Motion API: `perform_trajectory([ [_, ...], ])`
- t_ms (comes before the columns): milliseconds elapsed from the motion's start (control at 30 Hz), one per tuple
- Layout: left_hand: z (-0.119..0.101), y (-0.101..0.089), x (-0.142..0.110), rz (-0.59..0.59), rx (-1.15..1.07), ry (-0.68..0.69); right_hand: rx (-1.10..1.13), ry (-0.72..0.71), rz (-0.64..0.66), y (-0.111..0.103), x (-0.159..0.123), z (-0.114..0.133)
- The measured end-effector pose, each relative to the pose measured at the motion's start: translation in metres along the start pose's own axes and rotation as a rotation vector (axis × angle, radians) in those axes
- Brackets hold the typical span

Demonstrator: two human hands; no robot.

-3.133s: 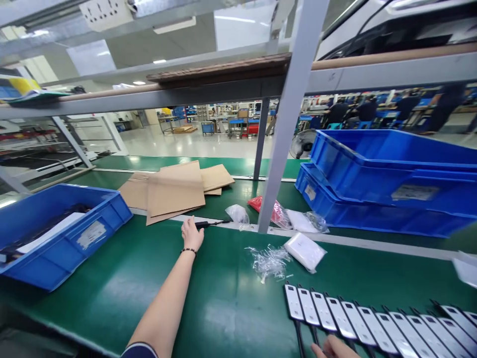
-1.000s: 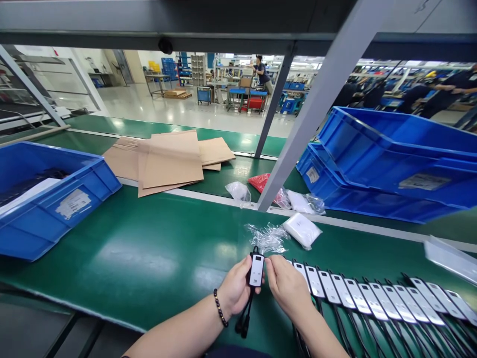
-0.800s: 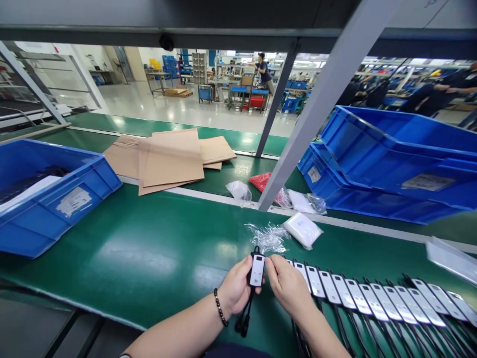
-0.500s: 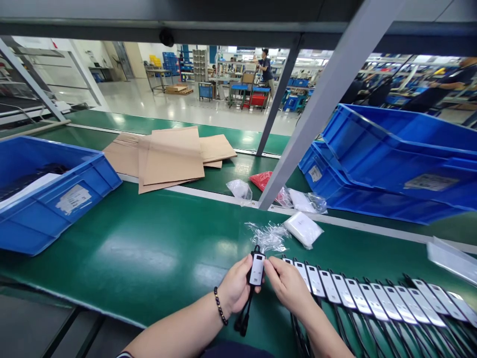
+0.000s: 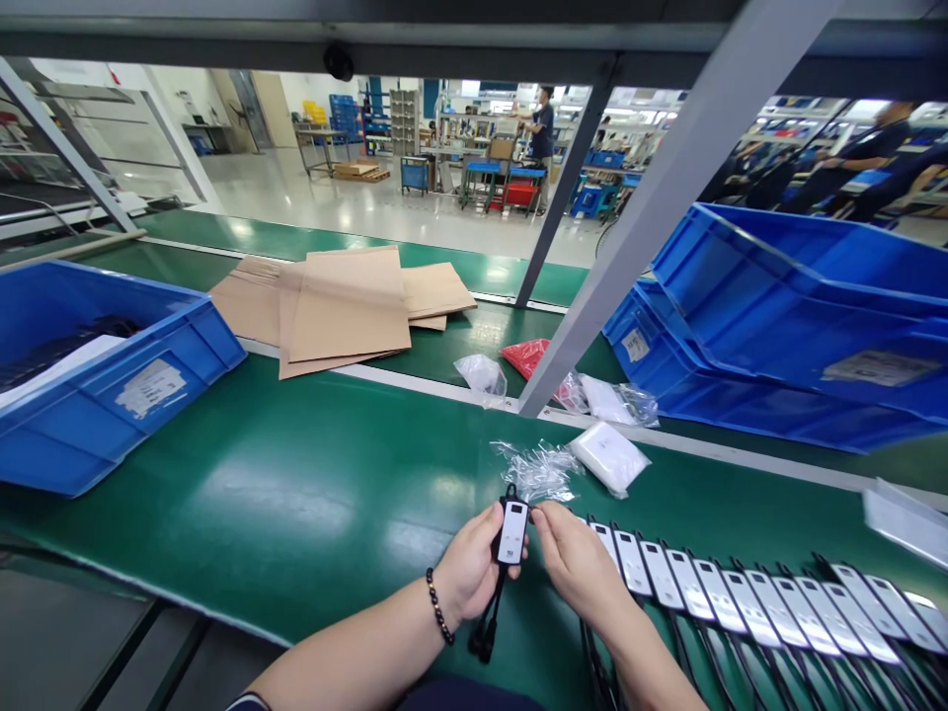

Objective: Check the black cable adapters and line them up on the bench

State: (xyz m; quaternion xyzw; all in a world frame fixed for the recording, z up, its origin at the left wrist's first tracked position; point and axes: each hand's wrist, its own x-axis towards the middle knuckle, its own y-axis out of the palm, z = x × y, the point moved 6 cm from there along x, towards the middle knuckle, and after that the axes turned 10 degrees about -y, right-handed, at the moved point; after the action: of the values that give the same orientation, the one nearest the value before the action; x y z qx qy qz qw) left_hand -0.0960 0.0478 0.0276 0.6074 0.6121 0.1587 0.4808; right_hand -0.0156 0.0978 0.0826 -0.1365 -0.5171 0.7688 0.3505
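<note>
Steadiness counts most at this step, as I judge it from my seat: the left hand [image 5: 469, 573] should carry the device [image 5: 513, 533] so that the right hand [image 5: 582, 561] is free for fine work at its upper right edge. I have the left hand wrapped round the device from the left, thumb along one side and fingertips showing past the other, a firm clasp. The right hand is curled, thumb and forefinger close together at that edge; the view is too coarse for me to tell whether they pinch something small or merely touch the casing. I would press lightly there, hold the face turned up, and let the cables [image 5: 498, 592] hang loose so they do not tug. I'd also mind the right wrist beside the row of similar units [image 5: 724, 595], since a careless sweep could knock them askew. The device is held in front of the body, over the green table [image 5: 318, 494], on the near side of the clear strips [image 5: 544, 472]. It is slim and oblong, with a silvery white face in a black surround, a small dark window near the top, faint markings lower down, a black loop [image 5: 512, 486] above and dark plug ends [image 5: 486, 650] dangling below
</note>
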Motion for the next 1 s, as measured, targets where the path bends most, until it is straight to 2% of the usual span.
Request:
perform_trajectory([
  [233,0.0,0.001,-0.001,-0.006,0.003,0.001,0.107,0.02,0.015,-0.001,0.0,0.0],
  [533,-0.001,0.001,-0.001,-0.013,-0.001,0.002,0.082,0.012,0.034,0.002,0.004,0.001],
  [733,-0.003,-0.003,0.002,-0.018,-0.039,0.012,0.109,-0.115,0.045,-0.011,0.003,0.009],
  [800,-0.004,-0.006,0.004,-0.021,-0.073,0.001,0.024,-0.124,0.038,-0.018,0.012,0.0],
  [867,-0.006,-0.008,0.006,-0.019,-0.103,-0.014,-0.209,-0.064,0.07,-0.018,0.028,-0.02],
  [933,-0.007,-0.009,0.006,-0.013,-0.126,-0.024,-0.454,0.015,0.161,-0.01,0.046,-0.043],
  [1000,-0.009,-0.009,0.006,-0.009,-0.147,-0.034,-0.546,0.055,0.209,0.001,0.062,-0.061],
])
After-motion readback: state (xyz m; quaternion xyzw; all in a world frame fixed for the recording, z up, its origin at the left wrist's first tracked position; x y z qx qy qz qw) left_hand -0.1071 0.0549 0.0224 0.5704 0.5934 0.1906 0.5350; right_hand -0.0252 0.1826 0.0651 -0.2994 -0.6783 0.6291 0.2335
